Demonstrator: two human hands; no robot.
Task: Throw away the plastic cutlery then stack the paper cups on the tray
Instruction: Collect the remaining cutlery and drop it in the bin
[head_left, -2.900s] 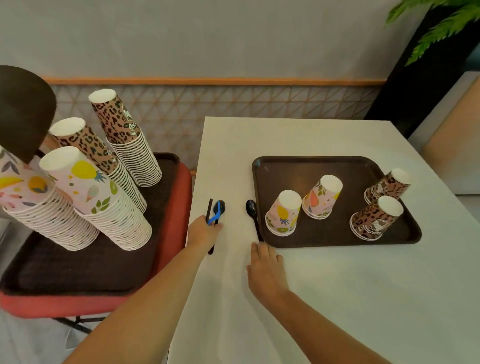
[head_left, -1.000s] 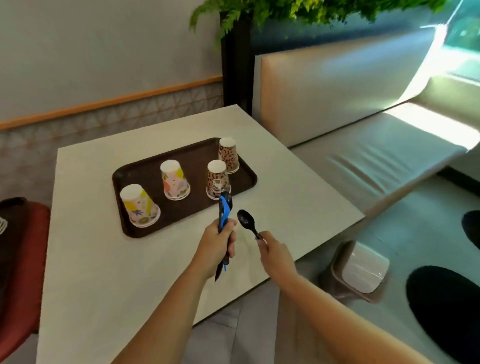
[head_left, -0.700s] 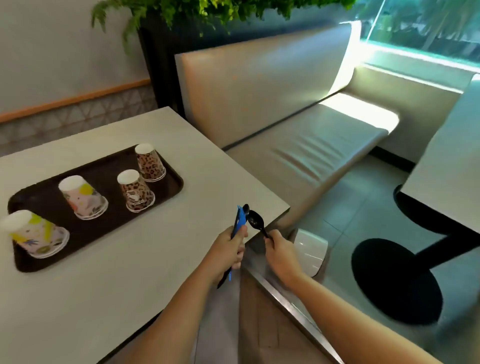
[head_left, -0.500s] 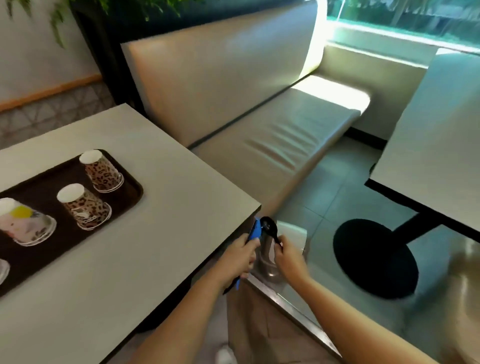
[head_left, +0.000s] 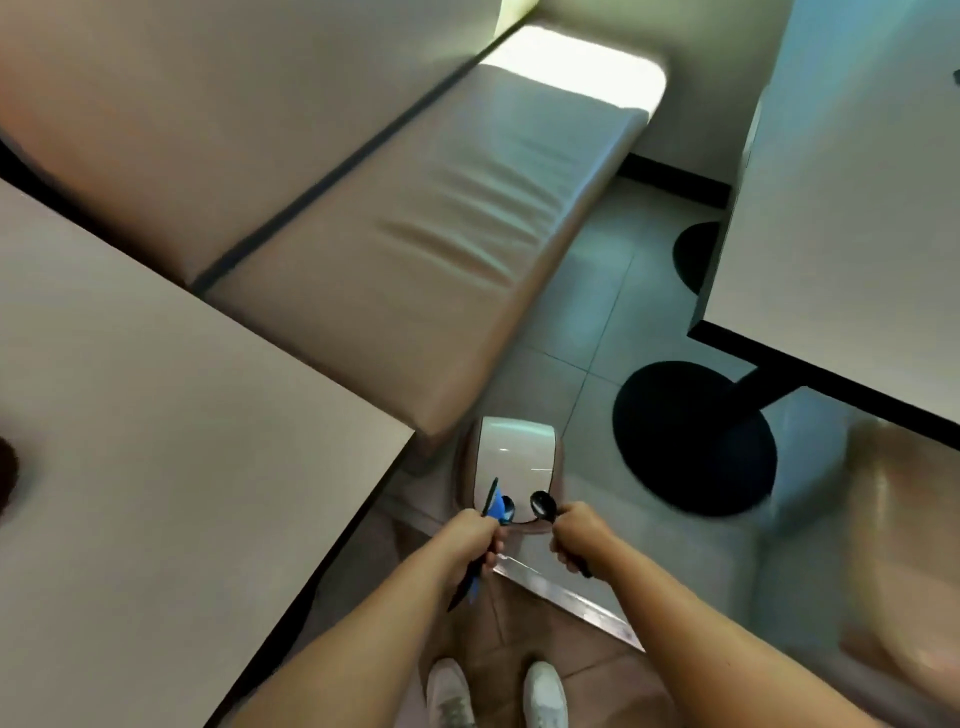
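Standing at the corner of the tabletop (head_left: 156, 441), view straight down, slightly blurred. Left hand (head_left: 470, 540): fingers curled tight round a bundle of plastic cutlery (head_left: 495, 506), black and blue pieces, tips pointing away from the body. Right hand (head_left: 579, 535): fingers wrapped round the handle of a black spoon (head_left: 543, 504), bowl forward. Both lots are held in the air just above the white swing lid of the bin (head_left: 517, 452). The bin sits on the floor (head_left: 587, 291), between the tabletop and the padded bench seat (head_left: 415, 249). White shoes (head_left: 452, 696) at the bottom edge.
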